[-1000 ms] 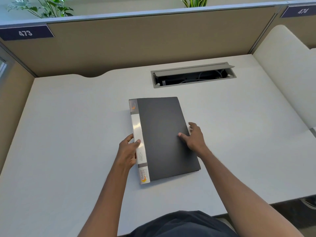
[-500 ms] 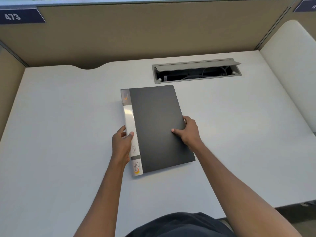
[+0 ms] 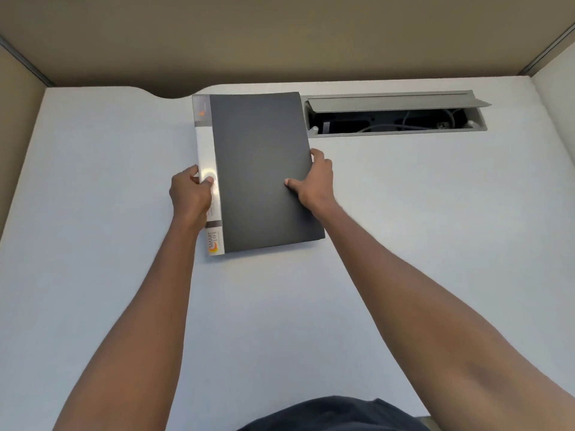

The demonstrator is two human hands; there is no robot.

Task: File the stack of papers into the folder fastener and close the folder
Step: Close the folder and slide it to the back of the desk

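Folder (image 3: 261, 169) closed on bench (image 3: 93, 213), left hand (image 3: 191, 194) clamped on spine at 9 o'clock, right hand (image 3: 314, 181) gripping the 3 o'clock edge, cable hatch (image 3: 395, 115) just beside.

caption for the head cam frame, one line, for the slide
Both hands grip a closed dark folder on a white desk: left hand at the spine, right hand on the opening edge.

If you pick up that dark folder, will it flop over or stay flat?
Probably mostly flat: the folder lies closed with straight edges, and its spine looks rigid. The thin cover might bend a little. It seems light, since the left hand and right hand grip it only at its sides. Its smooth, shiny spine may be slippery on the desk.
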